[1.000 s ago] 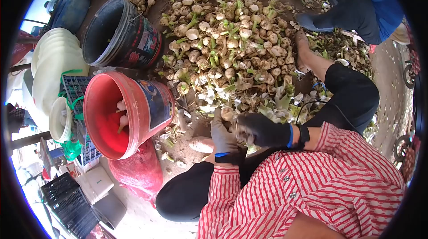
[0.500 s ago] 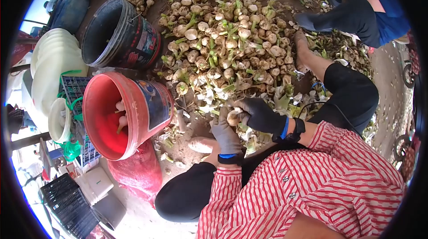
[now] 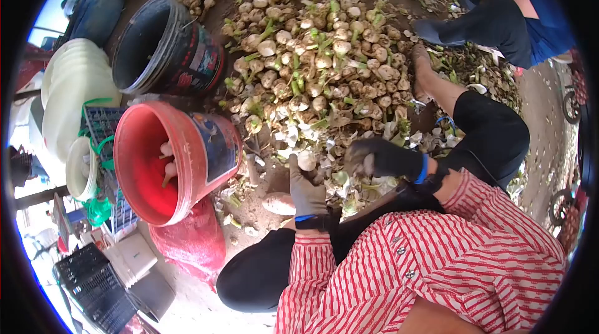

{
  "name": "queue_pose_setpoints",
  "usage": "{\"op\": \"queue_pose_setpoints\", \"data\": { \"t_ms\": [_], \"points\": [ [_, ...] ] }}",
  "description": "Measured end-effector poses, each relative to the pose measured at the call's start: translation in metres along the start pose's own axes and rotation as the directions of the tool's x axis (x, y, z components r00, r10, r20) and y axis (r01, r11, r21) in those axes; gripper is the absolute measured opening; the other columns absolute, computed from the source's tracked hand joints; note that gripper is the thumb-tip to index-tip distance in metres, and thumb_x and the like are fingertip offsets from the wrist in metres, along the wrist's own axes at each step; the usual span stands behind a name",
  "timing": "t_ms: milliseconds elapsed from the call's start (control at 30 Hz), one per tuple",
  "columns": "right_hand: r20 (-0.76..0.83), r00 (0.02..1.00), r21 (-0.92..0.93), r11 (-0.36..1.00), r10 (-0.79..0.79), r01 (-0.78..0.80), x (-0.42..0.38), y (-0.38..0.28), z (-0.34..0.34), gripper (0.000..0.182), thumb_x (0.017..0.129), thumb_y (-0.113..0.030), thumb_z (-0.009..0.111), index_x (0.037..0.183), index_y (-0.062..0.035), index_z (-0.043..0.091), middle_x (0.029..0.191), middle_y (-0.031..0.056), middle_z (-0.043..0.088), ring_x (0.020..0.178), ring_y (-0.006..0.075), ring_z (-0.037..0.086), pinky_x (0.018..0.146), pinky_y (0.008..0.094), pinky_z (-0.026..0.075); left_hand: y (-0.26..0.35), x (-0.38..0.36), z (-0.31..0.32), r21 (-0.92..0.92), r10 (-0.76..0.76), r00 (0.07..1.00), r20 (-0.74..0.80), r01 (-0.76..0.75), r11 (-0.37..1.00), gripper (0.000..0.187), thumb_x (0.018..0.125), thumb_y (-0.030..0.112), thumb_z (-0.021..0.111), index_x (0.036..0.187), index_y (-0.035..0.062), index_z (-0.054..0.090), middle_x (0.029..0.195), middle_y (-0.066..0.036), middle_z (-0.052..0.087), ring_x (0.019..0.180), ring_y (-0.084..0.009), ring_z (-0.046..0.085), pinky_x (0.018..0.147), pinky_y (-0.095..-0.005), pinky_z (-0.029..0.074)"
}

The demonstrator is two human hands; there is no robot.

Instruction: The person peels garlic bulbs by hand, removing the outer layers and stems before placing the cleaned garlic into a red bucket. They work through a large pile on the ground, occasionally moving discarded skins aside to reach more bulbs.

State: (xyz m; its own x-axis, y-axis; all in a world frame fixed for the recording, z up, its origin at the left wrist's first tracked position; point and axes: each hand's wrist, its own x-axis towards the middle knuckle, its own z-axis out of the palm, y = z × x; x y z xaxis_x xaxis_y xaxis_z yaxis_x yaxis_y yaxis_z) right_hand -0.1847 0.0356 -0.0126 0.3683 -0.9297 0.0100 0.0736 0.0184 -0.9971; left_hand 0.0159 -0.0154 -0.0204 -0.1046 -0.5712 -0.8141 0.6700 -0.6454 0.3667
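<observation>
Garlic bulb (image 3: 306,160) in snug left hand (image 3: 308,189), blurred right hand (image 3: 380,158) half-curled nearby.

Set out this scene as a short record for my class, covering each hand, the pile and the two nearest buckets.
Left hand: grey-gloved, holding a pale bulb
Right hand: dark-gloved, apart from that bulb; blurred, grip unclear
Pile: many bulbs, beyond the hands
Red bucket: at least two bulbs inside
Dark bucket: beside the red bucket
</observation>
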Motion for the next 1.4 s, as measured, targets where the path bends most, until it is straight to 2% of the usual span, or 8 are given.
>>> {"op": "queue_pose_setpoints", "data": {
  "t_ms": [100, 233, 500, 567, 733, 1100, 1300, 1400],
  "points": [
    [-0.019, 1.000, -0.772, 0.635, 0.009, -0.021, -0.018, 0.038, -0.003, 0.037, 0.067, -0.015, 0.056, 0.103, -0.0078, 0.058, 0.087, 0.0157, 0.059, 0.082, 0.0301, 0.058, 0.070, 0.0372, 0.047, 0.024, -0.010, 0.008, -0.130, 0.001, 0.995, 0.095, 0.012, 0.991, 0.025, 0.084, 0.036, 0.053, 0.085, 0.0106, 0.054, 0.062, 0.001, 0.049, 0.045, -0.0044, 0.036, 0.037, -0.0195, 0.024],
    [-0.603, 0.749, -0.623, 0.424, 0.276, -0.658, 0.016, 0.046, -0.055, 0.037, 0.066, -0.015, 0.055, 0.103, -0.0090, 0.057, 0.093, 0.0162, 0.058, 0.086, 0.0324, 0.057, 0.074, 0.0405, 0.046, 0.101, -0.056, 0.029, -0.522, 0.471, 0.726, 0.501, -0.180, 0.834, 0.044, 0.084, 0.042, 0.053, 0.101, 0.0012, 0.052, 0.082, -0.004, 0.059, 0.055, -0.0064, 0.045, 0.042, -0.0184, 0.035],
    [-0.547, 0.832, -0.792, 0.265, 0.093, -0.550, 0.023, 0.161, -0.125, 0.046, 0.074, -0.012, 0.051, 0.120, -0.0047, 0.047, 0.103, 0.0148, 0.059, 0.094, 0.0275, 0.058, 0.078, 0.0394, 0.046, 0.009, -0.014, 0.026, 0.323, 0.187, 0.890, 0.416, -0.337, 0.884, 0.040, 0.086, 0.029, 0.053, 0.116, 0.0023, 0.049, 0.097, -0.008, 0.055, 0.076, -0.0128, 0.052, 0.062, -0.0229, 0.044],
    [-0.391, 0.821, -0.074, 0.875, 0.415, -0.478, 0.022, 0.147, -0.106, 0.039, 0.083, -0.017, 0.051, 0.120, -0.0059, 0.046, 0.097, 0.0076, 0.059, 0.076, 0.0159, 0.059, 0.066, 0.0309, 0.048, 0.000, -0.019, 0.041, 0.548, 0.138, 0.926, 0.351, -0.323, 0.772, 0.048, 0.085, 0.024, 0.055, 0.123, -0.0010, 0.041, 0.110, -0.011, 0.051, 0.091, -0.0170, 0.053, 0.074, -0.0256, 0.045],
    [-0.048, 0.829, 0.750, 0.569, 0.557, -0.338, 0.043, 0.045, -0.020, 0.027, 0.088, -0.018, 0.046, 0.109, -0.0016, 0.051, 0.092, 0.0029, 0.058, 0.073, 0.0131, 0.057, 0.065, 0.0258, 0.047, -0.028, 0.004, 0.035, 0.568, 0.284, 0.779, 0.560, -0.610, 0.553, 0.066, 0.075, 0.016, 0.069, 0.127, -0.0055, 0.035, 0.122, -0.016, 0.046, 0.110, -0.0207, 0.045, 0.093, -0.0301, 0.036],
    [-0.369, 0.925, -0.486, 0.828, 0.096, -0.279, 0.046, 0.009, -0.006, 0.034, 0.078, -0.028, 0.061, 0.071, 0.0047, 0.054, 0.054, 0.0148, 0.052, 0.052, 0.0201, 0.052, 0.051, 0.0328, 0.043, -0.017, -0.021, 0.035, 0.638, 0.527, 0.471, 0.707, -0.747, -0.188, 0.051, 0.057, 0.012, 0.076, 0.104, 0.0015, 0.056, 0.097, -0.014, 0.054, 0.092, -0.0269, 0.052, 0.082, -0.0341, 0.042],
    [-0.258, 0.957, -0.392, 0.892, 0.128, -0.225, 0.036, 0.027, -0.017, 0.020, 0.080, -0.014, 0.053, 0.070, 0.0032, 0.054, 0.056, 0.0135, 0.053, 0.051, 0.0168, 0.051, 0.050, 0.0314, 0.042, -0.013, -0.019, 0.028, 0.635, 0.479, 0.529, 0.700, -0.769, -0.077, 0.047, 0.063, 0.012, 0.076, 0.103, -0.0001, 0.056, 0.095, -0.010, 0.057, 0.084, -0.0183, 0.057, 0.075, -0.0280, 0.047],
    [-0.241, 0.961, -0.107, 0.981, 0.133, -0.162, 0.035, 0.024, -0.019, 0.016, 0.082, -0.013, 0.051, 0.078, 0.0023, 0.055, 0.063, 0.0074, 0.055, 0.055, 0.0125, 0.050, 0.052, 0.0293, 0.041, -0.008, -0.026, 0.033, 0.543, 0.304, 0.788, 0.536, -0.597, 0.590, 0.050, 0.064, 0.004, 0.073, 0.108, -0.0046, 0.052, 0.094, -0.009, 0.057, 0.082, -0.0157, 0.056, 0.076, -0.0264, 0.047]
  ]
}}
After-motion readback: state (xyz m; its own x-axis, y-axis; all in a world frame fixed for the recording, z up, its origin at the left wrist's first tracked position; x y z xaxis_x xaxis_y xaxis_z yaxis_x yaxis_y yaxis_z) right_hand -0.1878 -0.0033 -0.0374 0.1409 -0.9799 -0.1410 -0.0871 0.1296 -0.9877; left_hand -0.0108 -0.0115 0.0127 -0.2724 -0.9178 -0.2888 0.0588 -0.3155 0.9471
